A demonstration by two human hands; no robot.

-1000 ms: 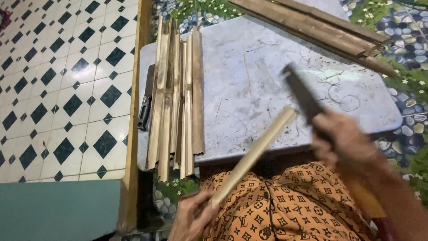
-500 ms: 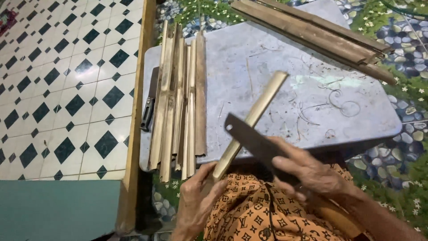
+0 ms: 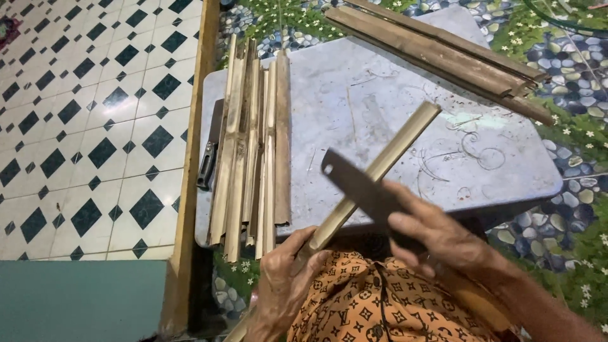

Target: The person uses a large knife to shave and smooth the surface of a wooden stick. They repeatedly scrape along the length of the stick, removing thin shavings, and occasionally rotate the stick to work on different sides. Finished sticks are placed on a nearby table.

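- Head view: I am looking down at a grey slab that is serving as a low table, and I am placing everything against it.
- My left hand is sitting just off the slab's near edge, fingers wrapped tight around the lower end of a pale bamboo strip.
- The strip is slanting up from that hand across the slab's near edge, with its far end hanging over the middle of the slab.
- My right hand is hovering at the slab's near edge, to the right of the strip, closed around the handle of a dark knife.
- The knife's blade is lying across the strip at about its middle, pointing up and left; I cannot tell whether the edge is biting into the bamboo or only resting on it.
- A bundle of split strips is lying lengthwise along the slab's left side, its near ends sticking out past the edge.
- A second dark tool is lying at the slab's left rim, partly under that bundle.
- A stack of darker long slats is lying slantwise across the slab's far right corner.
- Thin curled shavings are scattered on the slab's right half.
- Orange patterned cloth is covering my lap below the slab's near edge.
- A black-and-white tiled floor is spreading left of the slab, beyond a wooden beam.
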